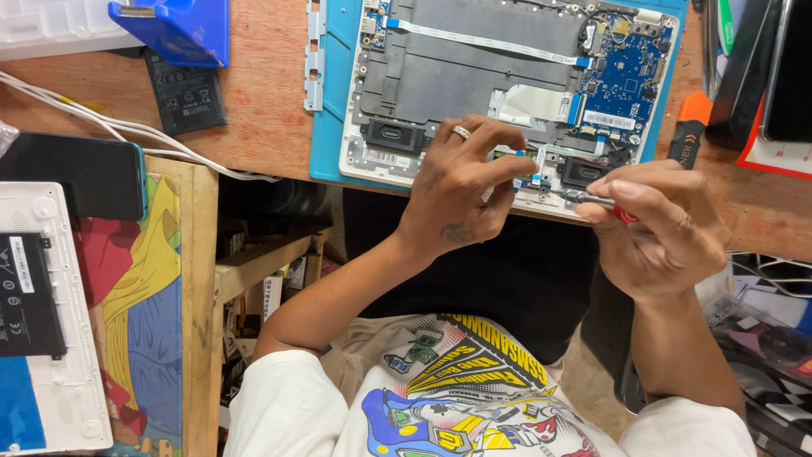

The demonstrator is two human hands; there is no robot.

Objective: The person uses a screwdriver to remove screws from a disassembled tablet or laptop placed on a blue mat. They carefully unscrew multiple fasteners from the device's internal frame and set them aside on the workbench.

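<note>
We risk the screwdriver (592, 200), pinched in our right hand (655, 228), slipping and gouging the laptop board (626, 76) while left hand (457, 190) fingers press spread, grasping nothing.

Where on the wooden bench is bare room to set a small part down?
Bare wood lies between the black flat battery and the blue work mat. The mat's near edge is crowded: left hand on the opened white laptop, right hand holding the red-handled screwdriver.

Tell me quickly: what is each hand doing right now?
Left hand: open, fingers pressing on the opened laptop.
Right hand: closed around a small screwdriver.
</note>
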